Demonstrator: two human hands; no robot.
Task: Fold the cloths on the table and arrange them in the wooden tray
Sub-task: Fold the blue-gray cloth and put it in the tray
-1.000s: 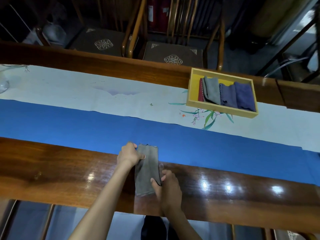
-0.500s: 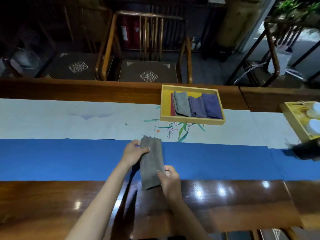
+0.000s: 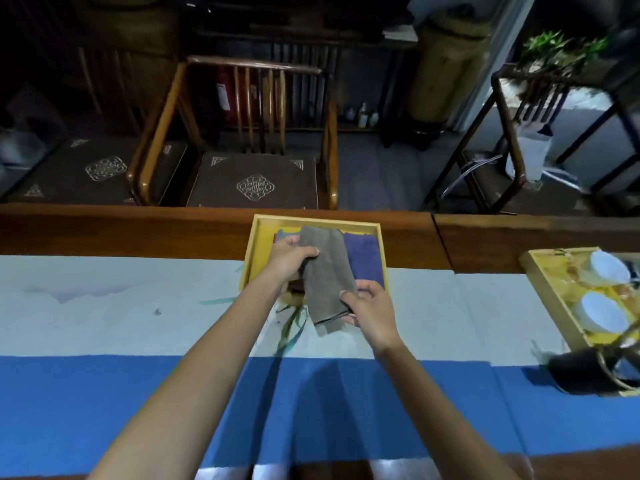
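Both hands hold a folded grey cloth (image 3: 327, 275) above the near part of the wooden tray (image 3: 252, 258) at the far side of the counter (image 3: 408, 237). The left hand (image 3: 289, 259) pinches the cloth's left edge near its far end, and the right hand (image 3: 369, 311) pinches its near right corner. A folded purple cloth (image 3: 363, 258) lies in the tray just right of the grey one. A second tray (image 3: 543, 289) with white cups (image 3: 601, 311) sits at the right.
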